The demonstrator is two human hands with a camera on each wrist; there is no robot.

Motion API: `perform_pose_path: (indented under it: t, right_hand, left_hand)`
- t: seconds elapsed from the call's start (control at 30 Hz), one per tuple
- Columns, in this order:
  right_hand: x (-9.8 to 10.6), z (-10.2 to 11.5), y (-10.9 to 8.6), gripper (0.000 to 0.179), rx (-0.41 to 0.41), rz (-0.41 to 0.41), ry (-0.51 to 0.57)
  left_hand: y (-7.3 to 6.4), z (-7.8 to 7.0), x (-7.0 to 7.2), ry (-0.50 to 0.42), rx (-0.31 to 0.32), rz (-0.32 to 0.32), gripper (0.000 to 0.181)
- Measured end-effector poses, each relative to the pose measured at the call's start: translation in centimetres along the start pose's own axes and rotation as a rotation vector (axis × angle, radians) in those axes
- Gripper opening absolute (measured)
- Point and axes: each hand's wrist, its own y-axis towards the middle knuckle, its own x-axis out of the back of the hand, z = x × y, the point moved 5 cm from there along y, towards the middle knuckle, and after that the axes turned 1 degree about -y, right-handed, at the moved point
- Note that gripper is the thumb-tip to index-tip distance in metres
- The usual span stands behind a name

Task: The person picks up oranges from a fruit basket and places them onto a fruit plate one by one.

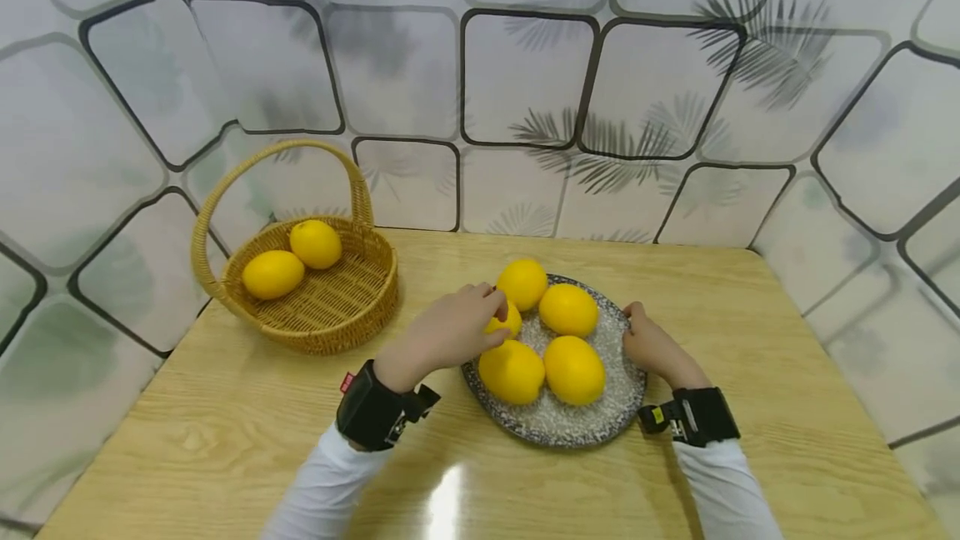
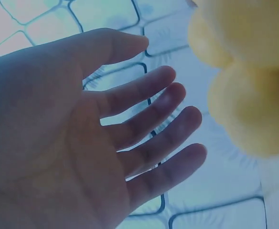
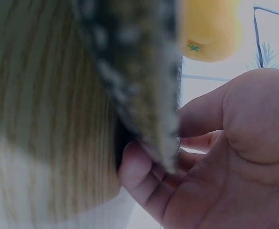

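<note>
A round speckled grey plate [image 1: 618, 407] with a dark rim stands on the table, bearing several yellow citrus fruits [image 1: 574, 370]. My left hand [image 1: 461, 327] hovers over the plate's left side beside the fruits, partly covering one of them. In the left wrist view its fingers [image 2: 177, 126] are extended and apart, holding nothing, with blurred fruits [image 2: 254, 109] beyond the fingertips. At the plate's right edge, my right hand [image 1: 656, 350] grips the rim. The right wrist view shows its thumb above the speckled rim [image 3: 144, 86] and fingers curled underneath.
At the back left stands a woven basket [image 1: 322, 332] with a tall arched handle and two yellow fruits [image 1: 273, 274] inside. The wooden table [image 1: 225, 440] meets a patterned wall covering [image 1: 525, 82] at the back and sides.
</note>
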Motion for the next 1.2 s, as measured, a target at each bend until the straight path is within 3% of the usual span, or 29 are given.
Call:
perform_pose_path:
  t: [0.13,0.3,0.57,0.73,0.93,1.2]
  right_hand:
    - [0.0,-0.1,0.1,0.040,-0.007,0.001,0.000]
    - [-0.1,-0.2,0.2,0.041,-0.025,0.010,0.008]
    - [0.0,-0.5,0.4,0.040,-0.019,0.001,0.001]
    - [0.1,-0.7,0.3,0.039,-0.008,-0.002,0.005]
    - [0.0,-0.7,0.3,0.039,-0.007,0.003,0.016]
    - [0.0,-0.6,0.2,0.039,-0.021,0.000,0.022]
  left_hand:
    - [-0.1,1.9,1.2,0.000,0.045,-0.020,0.028]
    - [-0.4,4.7,3.2,0.046,0.093,-0.098,0.031]
    - [-1.2,10.6,6.5,0.114,0.257,-0.189,0.038]
    - [-1.6,15.1,8.4,0.073,0.349,-0.181,0.041]
    - [-2.2,20.0,9.3,0.030,0.449,-0.154,0.051]
    - [-2.5,23.3,9.1,-0.017,0.541,-0.045,0.071]
